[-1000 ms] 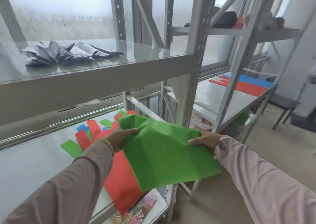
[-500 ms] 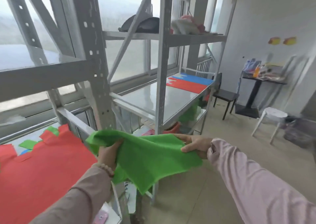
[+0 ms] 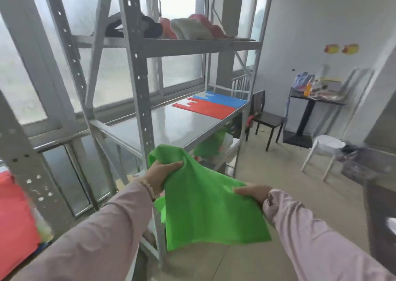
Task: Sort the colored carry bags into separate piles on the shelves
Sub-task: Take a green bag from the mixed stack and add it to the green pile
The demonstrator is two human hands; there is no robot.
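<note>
- Left hand (image 3: 163, 172): fingers curled over the bunched upper end of a bright green fabric carry bag (image 3: 211, 214), clamped on it.
- Right hand (image 3: 251, 193): grips the bag's right edge, with fabric caught under the fingers.
- Green bag, position: held in the air between both hands, in front of the near post of a grey metal shelving rack (image 3: 139, 83) and above the floor.
- Green bag, orientation: long axis runs diagonally. The gathered end points up and left toward the rack, and the flat end hangs down and right.
- Middle shelf (image 3: 169, 126): a flat pile of red carry bags (image 3: 206, 109) lies at the far end, touching a flat pile of blue carry bags (image 3: 227, 99) beyond it.
- Lower shelf: more green bags (image 3: 211, 145), blurred.
- Left edge of the head view: a red fabric sheet (image 3: 15, 218).
- Room: a black chair (image 3: 267, 117) and a white stool (image 3: 325, 147).
</note>
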